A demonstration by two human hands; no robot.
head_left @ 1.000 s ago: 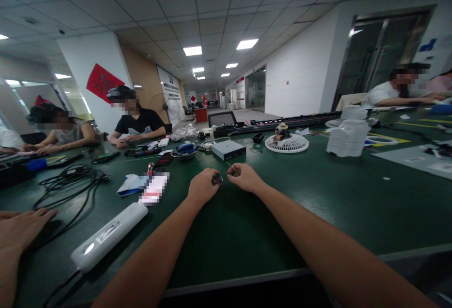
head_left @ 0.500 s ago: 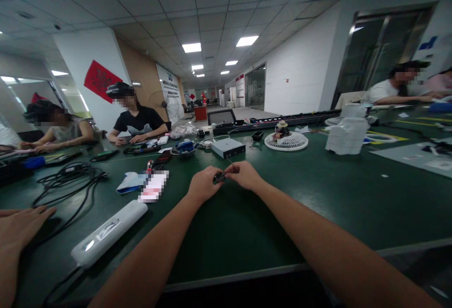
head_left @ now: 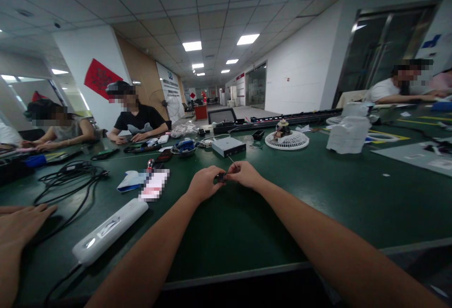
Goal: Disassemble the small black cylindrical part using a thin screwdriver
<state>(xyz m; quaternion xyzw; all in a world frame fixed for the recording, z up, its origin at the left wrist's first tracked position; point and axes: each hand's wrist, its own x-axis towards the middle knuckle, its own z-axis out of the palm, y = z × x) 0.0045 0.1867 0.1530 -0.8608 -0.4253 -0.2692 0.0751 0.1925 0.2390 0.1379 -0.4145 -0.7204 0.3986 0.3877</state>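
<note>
My left hand [head_left: 205, 183] is closed on a small dark part [head_left: 221, 176] that shows between its thumb and fingers; its exact kind is too small to make out. Fingertips of my right hand [head_left: 244, 174] pinch a thin rod-like piece [head_left: 231, 159] that sticks up to the left, right beside the dark part. Both hands are close together above the green table. Just beyond them lies a grey box-shaped drive [head_left: 229, 146], with a black front.
Left of my arm lie a white power strip [head_left: 111, 232], black cables [head_left: 76, 176] and a phone [head_left: 155, 185]. Another person's hand [head_left: 24, 223] rests at the left edge. Farther back stand a white fan grille [head_left: 286, 141] and white plastic housing [head_left: 349, 133].
The thin piece in my right hand stands a little more upright. Both hands keep nearly the same place, and the dark part has turned slightly.
</note>
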